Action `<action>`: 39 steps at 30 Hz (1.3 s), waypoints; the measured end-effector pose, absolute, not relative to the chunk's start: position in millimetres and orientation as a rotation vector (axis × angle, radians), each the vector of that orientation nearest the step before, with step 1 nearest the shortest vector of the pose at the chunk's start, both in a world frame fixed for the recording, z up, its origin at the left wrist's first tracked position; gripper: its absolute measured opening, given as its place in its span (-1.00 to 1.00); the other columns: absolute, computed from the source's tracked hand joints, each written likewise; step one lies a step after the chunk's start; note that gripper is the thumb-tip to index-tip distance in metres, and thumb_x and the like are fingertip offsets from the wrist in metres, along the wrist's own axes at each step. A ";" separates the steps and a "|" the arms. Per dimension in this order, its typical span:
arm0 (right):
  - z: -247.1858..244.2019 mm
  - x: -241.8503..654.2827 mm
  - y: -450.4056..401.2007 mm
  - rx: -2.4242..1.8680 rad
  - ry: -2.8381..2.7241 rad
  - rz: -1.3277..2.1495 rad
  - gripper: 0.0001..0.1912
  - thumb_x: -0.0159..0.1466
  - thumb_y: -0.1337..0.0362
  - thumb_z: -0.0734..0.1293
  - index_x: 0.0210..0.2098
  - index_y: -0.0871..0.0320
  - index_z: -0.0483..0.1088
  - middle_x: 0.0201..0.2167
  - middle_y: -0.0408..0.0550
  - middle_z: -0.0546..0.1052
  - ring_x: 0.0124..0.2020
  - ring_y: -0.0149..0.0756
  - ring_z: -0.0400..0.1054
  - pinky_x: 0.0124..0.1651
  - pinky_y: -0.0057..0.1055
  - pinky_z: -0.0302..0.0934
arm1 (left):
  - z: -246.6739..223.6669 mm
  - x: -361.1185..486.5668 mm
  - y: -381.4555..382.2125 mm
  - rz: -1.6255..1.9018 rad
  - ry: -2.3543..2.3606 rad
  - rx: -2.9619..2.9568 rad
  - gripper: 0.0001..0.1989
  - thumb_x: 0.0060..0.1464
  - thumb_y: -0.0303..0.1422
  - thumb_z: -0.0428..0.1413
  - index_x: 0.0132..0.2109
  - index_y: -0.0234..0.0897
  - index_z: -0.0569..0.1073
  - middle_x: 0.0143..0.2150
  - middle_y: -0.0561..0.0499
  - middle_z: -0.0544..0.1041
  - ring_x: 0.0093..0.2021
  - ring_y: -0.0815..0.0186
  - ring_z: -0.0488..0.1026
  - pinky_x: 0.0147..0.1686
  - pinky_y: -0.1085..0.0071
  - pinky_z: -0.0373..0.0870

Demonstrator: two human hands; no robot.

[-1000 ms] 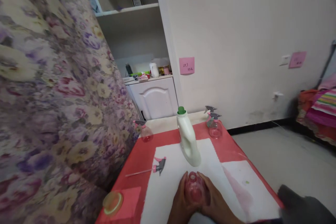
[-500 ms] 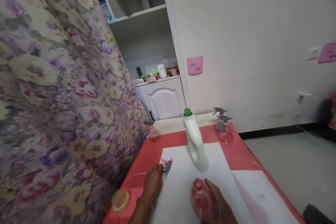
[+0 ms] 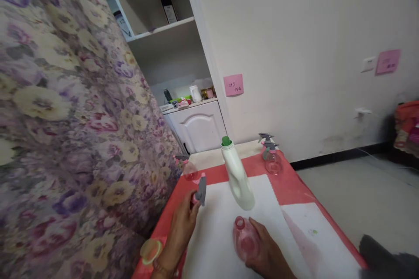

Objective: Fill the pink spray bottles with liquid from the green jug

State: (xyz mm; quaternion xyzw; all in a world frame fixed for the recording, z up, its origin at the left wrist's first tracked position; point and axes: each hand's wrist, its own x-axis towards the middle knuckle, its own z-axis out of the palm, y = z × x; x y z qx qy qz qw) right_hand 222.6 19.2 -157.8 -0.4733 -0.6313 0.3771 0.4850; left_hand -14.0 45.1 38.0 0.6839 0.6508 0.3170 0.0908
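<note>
My left hand (image 3: 181,222) is closed on a grey and pink spray head (image 3: 200,191), held over the left edge of the white cloth (image 3: 216,231). Its thin tube does not show clearly. At the lower centre, my right hand (image 3: 266,250) is wrapped round the right side of a clear pink bottle (image 3: 245,240), whose neck is open at the top. Beyond both hands stands a pale green jug (image 3: 238,176) with something green in its mouth. A round yellowish container (image 3: 151,250) sits at the table's near left.
Spray bottles with heads stand at the back right (image 3: 273,162) and back left (image 3: 190,170) of the red table cover (image 3: 291,183). A stained white sheet (image 3: 307,231) lies on the right. A floral curtain (image 3: 81,139) hangs along the left side.
My left hand has lifted the spray head from the table and turned it more upright. My right hand still holds the pink bottle. The view has shifted slightly to the right.
</note>
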 end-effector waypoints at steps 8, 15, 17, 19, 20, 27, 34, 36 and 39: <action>-152.5 223.1 16.3 -1.117 -1.524 0.924 -0.13 -0.07 0.37 0.38 0.24 0.09 0.13 0.21 0.05 0.34 0.23 0.02 0.24 0.26 -0.09 0.15 | 76.8 44.0 -16.8 1.614 1.250 1.294 -0.66 0.01 -0.18 0.23 -0.10 -0.25 0.46 -0.19 -0.01 0.55 -0.26 0.32 0.47 -0.10 0.38 0.38; -153.8 223.9 17.5 -1.063 -1.497 0.977 -0.09 -0.09 0.38 0.41 0.24 0.02 0.12 0.22 0.02 0.33 0.24 0.01 0.22 0.26 -0.13 0.15 | 62.9 67.1 -22.4 1.634 1.126 1.258 -0.69 0.03 -0.21 0.23 -0.09 -0.23 0.47 -0.19 0.02 0.56 -0.26 0.36 0.47 -0.11 0.44 0.38; -157.2 223.4 18.9 -1.060 -1.495 0.980 -0.08 -0.10 0.39 0.41 0.24 0.01 0.11 0.21 0.02 0.34 0.23 0.01 0.24 0.25 -0.12 0.15 | 57.7 68.7 -18.5 1.606 1.122 1.297 -0.72 0.07 -0.23 0.21 -0.08 -0.21 0.46 -0.16 0.02 0.56 -0.23 0.36 0.47 -0.10 0.45 0.39; -160.3 223.3 20.2 -1.039 -1.509 0.971 -0.07 -0.10 0.38 0.42 0.25 0.01 0.09 0.21 0.02 0.34 0.23 0.03 0.23 0.26 -0.10 0.14 | 51.6 69.0 -14.7 1.563 1.113 1.342 -0.73 0.09 -0.24 0.19 -0.07 -0.20 0.45 -0.13 0.02 0.55 -0.21 0.35 0.48 -0.09 0.44 0.39; -161.4 223.5 20.7 -1.032 -1.518 0.962 -0.06 -0.11 0.37 0.42 0.25 0.02 0.09 0.21 0.03 0.33 0.24 0.04 0.22 0.27 -0.09 0.13 | 48.4 69.2 -13.1 1.540 1.105 1.360 -0.73 0.10 -0.25 0.19 -0.05 -0.20 0.45 -0.12 0.01 0.55 -0.20 0.34 0.48 -0.08 0.43 0.40; -158.6 226.3 20.4 -1.044 -1.537 0.973 -0.05 -0.11 0.39 0.41 0.26 0.05 0.08 0.22 0.03 0.33 0.24 -0.01 0.22 0.25 -0.16 0.15 | 32.4 79.8 -7.5 1.412 1.112 1.352 -0.61 0.05 -0.22 0.21 0.02 -0.21 0.42 -0.14 -0.04 0.55 -0.20 0.28 0.48 -0.07 0.35 0.43; -155.5 225.2 20.3 -1.074 -1.551 0.947 -0.04 -0.13 0.40 0.42 0.26 0.08 0.08 0.22 0.04 0.32 0.24 -0.02 0.21 0.25 -0.16 0.15 | 1.7 86.4 6.3 1.310 1.098 1.382 -0.72 0.07 -0.24 0.19 -0.08 -0.22 0.45 -0.19 -0.01 0.58 -0.21 0.25 0.51 -0.11 0.37 0.41; -157.0 223.9 21.4 -1.087 -1.547 0.942 -0.06 -0.13 0.41 0.40 0.25 0.08 0.09 0.21 0.04 0.33 0.23 -0.03 0.22 0.26 -0.16 0.15 | -7.8 85.3 9.3 1.283 1.132 1.442 -0.74 0.10 -0.24 0.16 -0.08 -0.23 0.45 -0.19 -0.02 0.59 -0.19 0.23 0.51 -0.13 0.37 0.40; -161.3 222.4 23.2 -1.087 -1.540 0.924 -0.07 -0.13 0.42 0.40 0.24 0.08 0.09 0.21 0.05 0.33 0.23 -0.03 0.22 0.27 -0.14 0.13 | -16.4 84.1 12.2 1.276 1.251 1.531 -0.72 0.09 -0.23 0.15 -0.07 -0.23 0.48 -0.16 -0.04 0.60 -0.20 0.21 0.49 -0.13 0.35 0.38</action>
